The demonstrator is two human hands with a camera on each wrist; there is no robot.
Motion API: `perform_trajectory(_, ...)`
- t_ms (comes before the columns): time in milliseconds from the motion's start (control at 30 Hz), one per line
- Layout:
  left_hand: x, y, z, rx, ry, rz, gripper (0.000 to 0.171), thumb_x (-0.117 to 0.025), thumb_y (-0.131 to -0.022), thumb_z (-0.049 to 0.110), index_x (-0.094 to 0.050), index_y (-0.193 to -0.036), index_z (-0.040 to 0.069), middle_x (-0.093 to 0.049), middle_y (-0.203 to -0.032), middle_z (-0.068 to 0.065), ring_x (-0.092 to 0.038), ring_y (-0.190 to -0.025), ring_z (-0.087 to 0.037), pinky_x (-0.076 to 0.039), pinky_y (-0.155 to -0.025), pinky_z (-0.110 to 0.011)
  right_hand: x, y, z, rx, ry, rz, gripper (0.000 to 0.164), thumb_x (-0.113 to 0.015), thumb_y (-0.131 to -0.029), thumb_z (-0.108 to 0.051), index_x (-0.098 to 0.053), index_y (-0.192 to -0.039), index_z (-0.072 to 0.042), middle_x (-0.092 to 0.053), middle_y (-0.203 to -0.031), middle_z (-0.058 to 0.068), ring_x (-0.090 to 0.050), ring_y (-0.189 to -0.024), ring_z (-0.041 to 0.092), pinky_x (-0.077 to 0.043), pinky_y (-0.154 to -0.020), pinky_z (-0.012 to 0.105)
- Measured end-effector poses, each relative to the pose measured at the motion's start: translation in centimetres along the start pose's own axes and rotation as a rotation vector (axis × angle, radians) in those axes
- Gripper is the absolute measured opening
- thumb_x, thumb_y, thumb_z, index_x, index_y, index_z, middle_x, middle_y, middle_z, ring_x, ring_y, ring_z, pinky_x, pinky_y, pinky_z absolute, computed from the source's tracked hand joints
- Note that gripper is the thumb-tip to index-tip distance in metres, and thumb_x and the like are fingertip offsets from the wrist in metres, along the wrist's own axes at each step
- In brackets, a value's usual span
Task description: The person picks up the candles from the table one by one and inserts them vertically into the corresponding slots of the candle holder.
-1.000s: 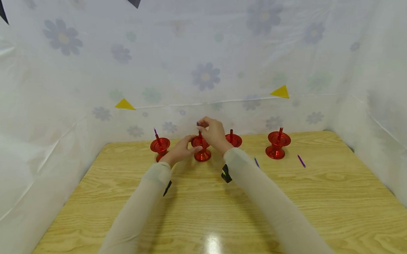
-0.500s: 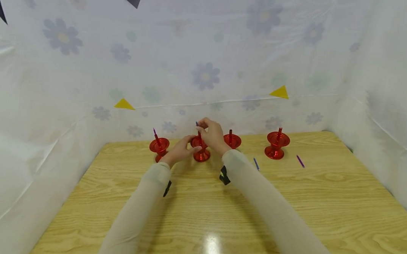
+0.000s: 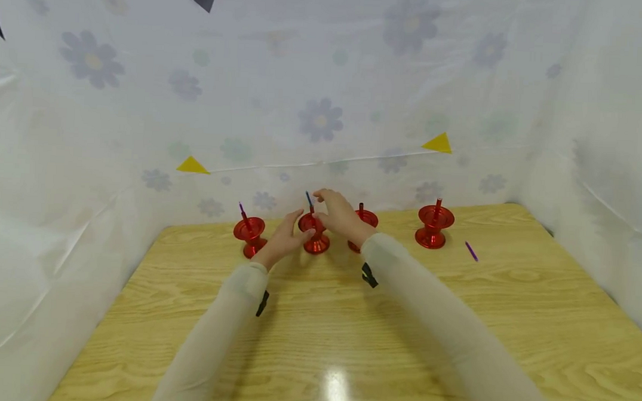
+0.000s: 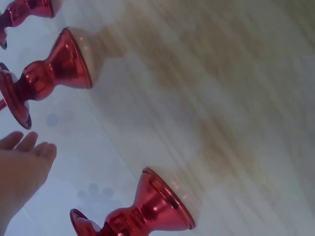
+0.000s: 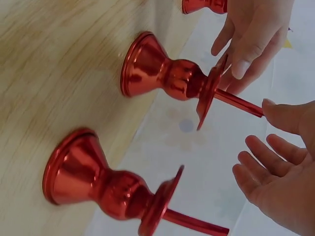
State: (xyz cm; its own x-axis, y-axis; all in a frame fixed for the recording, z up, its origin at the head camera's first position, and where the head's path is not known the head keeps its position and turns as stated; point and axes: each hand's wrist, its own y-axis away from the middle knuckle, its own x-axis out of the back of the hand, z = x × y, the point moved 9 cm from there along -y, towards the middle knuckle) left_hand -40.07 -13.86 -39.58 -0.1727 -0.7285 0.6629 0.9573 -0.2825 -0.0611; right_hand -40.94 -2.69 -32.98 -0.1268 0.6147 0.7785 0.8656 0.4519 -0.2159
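Note:
A red metallic candlestick [image 3: 316,243], second from the left, has a thin blue candle-like stick [image 3: 308,199] standing in its upright tube. My left hand [image 3: 284,242] is beside its dish, thumb near the rim and fingers loosely spread; the left wrist view shows those fingertips [image 4: 49,151] apart from the dish. To the right of the tube is my right hand [image 3: 342,216], fingers spread and holding nothing. In the right wrist view the right thumb [image 5: 283,115] is right at the tube's upper end and hides the blue stick there.
The leftmost candlestick [image 3: 250,228] bears a purple stick [image 3: 241,207]. Two more candlesticks stand to the right: one [image 3: 373,219] partly behind my right hand, another [image 3: 432,236] farther off. A purple stick [image 3: 471,251] lies on the wooden table [image 3: 304,331]. A flowered white sheet [image 3: 282,103] hangs behind.
My right hand has let go of the blue stick and drawn slightly right, its fingers spreading. My right forearm now covers the blue stick lying on the table. The left hand has barely moved.

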Motion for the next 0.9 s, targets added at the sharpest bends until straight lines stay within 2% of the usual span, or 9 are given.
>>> perform_trajectory(167,1.3,0.6,0.9,-0.084,-0.003,0.192,0.055,-0.053,-0.1,0.022,-0.034,-0.145,-0.003,-0.037,-0.145,-0.023,-0.033,-0.136,-0.036,-0.027,-0.112,-0.05,0.9,0.9,0.1,0.023,0.044,-0.024,0.053,-0.06,-0.096,-0.016,-0.04,-0.144,-0.003,-0.048,-0.14,0.017,-0.045,-0.128,0.033,-0.037,-0.106,0.047)
perform_trajectory(333,2.6,1.5,2.6,-0.186,0.05,0.384,0.039,-0.054,-0.098,0.011,-0.049,-0.132,-0.007,-0.052,-0.129,-0.024,-0.047,-0.123,-0.037,-0.037,-0.105,-0.048,2.2,1.8,0.3,0.079,0.046,0.001,0.052,-0.057,-0.098,-0.017,-0.04,-0.144,-0.003,-0.045,-0.144,0.016,-0.044,-0.131,0.033,-0.036,-0.108,0.047)
perform_trajectory(567,4.0,2.7,5.3,-0.357,0.07,0.623,0.023,-0.057,-0.095,0.005,-0.06,-0.115,-0.005,-0.059,-0.11,-0.02,-0.055,-0.103,-0.033,-0.046,-0.092,-0.046,4.3,3.1,1.2,0.09,0.015,0.048,0.049,-0.051,-0.101,-0.024,-0.041,-0.145,-0.005,-0.045,-0.145,0.014,-0.042,-0.133,0.031,-0.033,-0.11,0.046)
perform_trajectory(767,3.6,3.7,8.3,-0.512,0.044,0.72,0.018,-0.058,-0.093,0.003,-0.061,-0.109,-0.005,-0.059,-0.103,-0.019,-0.056,-0.097,-0.032,-0.049,-0.087,-0.043,6.1,4.5,2.1,0.073,-0.011,0.098,0.046,-0.049,-0.102,-0.023,-0.042,-0.145,-0.005,-0.044,-0.145,0.015,-0.042,-0.133,0.031,-0.033,-0.109,0.047)
perform_trajectory(900,2.7,3.7,9.8,-0.567,0.052,0.706,0.018,-0.059,-0.093,0.002,-0.061,-0.11,-0.003,-0.06,-0.104,-0.018,-0.057,-0.097,-0.03,-0.05,-0.085,-0.044,7.0,5.3,3.2,0.048,-0.018,0.117,0.047,-0.048,-0.102,-0.023,-0.041,-0.145,-0.005,-0.042,-0.147,0.016,-0.038,-0.136,0.032,-0.03,-0.111,0.048)
